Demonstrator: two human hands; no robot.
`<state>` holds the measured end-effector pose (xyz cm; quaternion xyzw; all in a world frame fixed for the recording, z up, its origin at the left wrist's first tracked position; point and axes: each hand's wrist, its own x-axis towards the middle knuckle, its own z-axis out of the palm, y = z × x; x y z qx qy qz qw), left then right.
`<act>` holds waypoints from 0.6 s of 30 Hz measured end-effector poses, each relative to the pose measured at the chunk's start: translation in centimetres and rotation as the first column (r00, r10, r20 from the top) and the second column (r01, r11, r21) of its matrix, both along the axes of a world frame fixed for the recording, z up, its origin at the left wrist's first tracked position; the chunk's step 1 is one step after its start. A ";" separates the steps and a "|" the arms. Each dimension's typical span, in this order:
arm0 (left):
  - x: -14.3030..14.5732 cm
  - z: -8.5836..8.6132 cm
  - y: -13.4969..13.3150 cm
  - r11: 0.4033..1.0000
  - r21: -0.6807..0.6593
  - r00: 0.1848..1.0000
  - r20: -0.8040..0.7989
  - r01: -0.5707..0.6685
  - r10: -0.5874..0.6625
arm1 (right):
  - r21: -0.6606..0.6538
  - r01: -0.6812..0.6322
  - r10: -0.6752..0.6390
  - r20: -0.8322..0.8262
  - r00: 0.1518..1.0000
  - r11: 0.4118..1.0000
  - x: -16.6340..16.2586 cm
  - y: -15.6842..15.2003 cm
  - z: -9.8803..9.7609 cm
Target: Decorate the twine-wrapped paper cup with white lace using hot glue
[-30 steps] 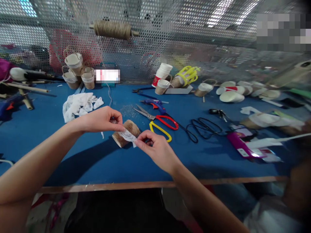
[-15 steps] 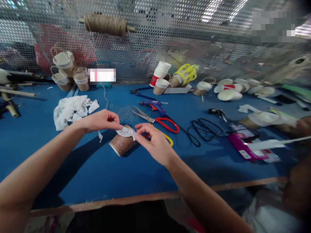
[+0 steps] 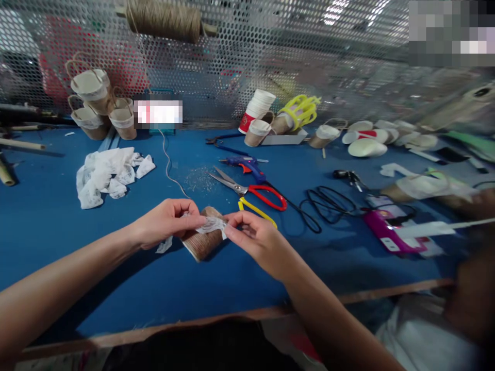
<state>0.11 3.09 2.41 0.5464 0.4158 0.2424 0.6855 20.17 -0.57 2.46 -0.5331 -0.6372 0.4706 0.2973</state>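
Observation:
A strip of white lace [image 3: 212, 224] is stretched between my two hands across a twine-wrapped paper cup [image 3: 204, 245], which lies on its side on the blue table. My left hand [image 3: 170, 222] pinches one end of the lace between thumb and fingers, and a loose tail hangs below it. At the other end, my right hand [image 3: 251, 234] pinches the lace near the cup's right side. Beyond the right hand lie scissors [image 3: 247, 190] with one red and one yellow handle, and a blue glue gun [image 3: 247, 166].
Crumpled white lace [image 3: 108, 175] lies on the left. Small twine-covered baskets [image 3: 89, 121] are stacked behind it. A coiled black cord [image 3: 328, 206] and a purple box [image 3: 386, 232] are at right. A twine spool [image 3: 164, 20] hangs on the mesh. Another person's hand [image 3: 483, 206] shows at the right edge.
Both hands, with the lace, have come slightly nearer and to the right, and the lace now lies closer along the cup. The whole view has shifted a little.

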 end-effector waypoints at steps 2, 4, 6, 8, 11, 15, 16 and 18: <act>0.1 0.2 -0.1 1.000 0.013 1.000 0.000 0.022 -0.022 | -0.031 0.037 -0.038 -0.029 0.999 0.999 0.1 -0.4 0.0; 0.2 0.5 -0.1 0.998 0.036 0.999 -0.023 0.047 -0.047 | -0.057 0.064 -0.069 -0.074 0.995 0.996 0.2 -0.8 0.0; 0.2 0.6 0.3 0.995 0.072 0.996 -0.056 0.072 -0.068 | -0.075 0.086 -0.094 -0.117 0.989 0.993 0.1 -1.1 -0.1; 0.3 0.7 0.8 0.990 0.117 0.993 -0.095 0.081 -0.070 | -0.080 0.106 -0.116 -0.143 0.983 0.991 0.1 -1.2 -0.3; 0.5 0.7 1.7 0.984 0.165 0.987 -0.154 0.074 -0.048 | -0.067 0.123 -0.133 -0.169 0.977 0.990 0.0 -1.1 -0.7; 0.7 0.7 2.9 0.977 0.186 0.981 -0.182 0.103 -0.069 | -0.068 0.121 -0.132 -0.192 0.972 0.990 0.0 -1.1 -1.2; 0.7 0.8 3.1 0.976 0.185 0.980 -0.181 0.118 -0.084 | -0.068 0.121 -0.132 -0.197 0.971 0.990 0.0 -1.2 -1.3; 0.7 0.9 3.5 0.973 0.166 0.975 -0.184 0.158 -0.126 | -0.059 0.123 -0.133 -0.208 0.969 0.991 0.0 -1.3 -1.5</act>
